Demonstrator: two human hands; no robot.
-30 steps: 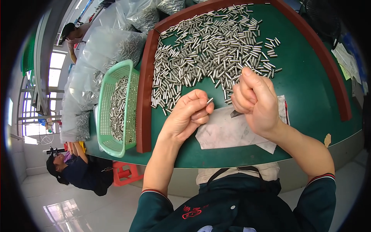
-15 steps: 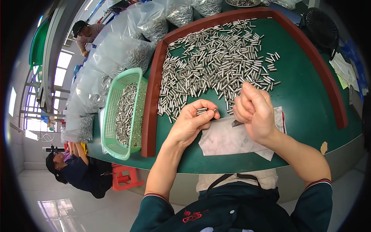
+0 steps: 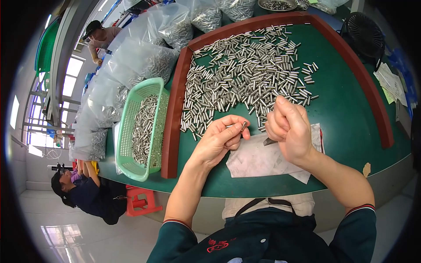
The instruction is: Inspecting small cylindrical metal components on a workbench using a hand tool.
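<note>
My left hand (image 3: 219,139) is closed, with a small metal pin (image 3: 244,126) pinched upright between thumb and forefinger. Whether more pins lie within its curled fingers is hidden. Just right of it, my right hand (image 3: 288,129) makes a fist with the thumb on top. From under that fist pokes the dark grey end of a tool (image 3: 269,141); the rest is covered, so its kind cannot be made out. Below both hands a stained whitish cloth (image 3: 258,161) lies on the green table. Beyond them spreads a large heap of loose shiny metal pins (image 3: 237,74).
A red-brown raised border (image 3: 173,131) frames the heap. Left of it stands a green plastic basket (image 3: 139,176) holding pins. Bags of pins (image 3: 153,63) line the far left. A black fan (image 3: 363,33) and papers (image 3: 389,81) are at right. Two people work at left.
The pin in my left fingertips has tipped up to stand more upright, and the fingers have curled in further. My right hand has hardly moved.
</note>
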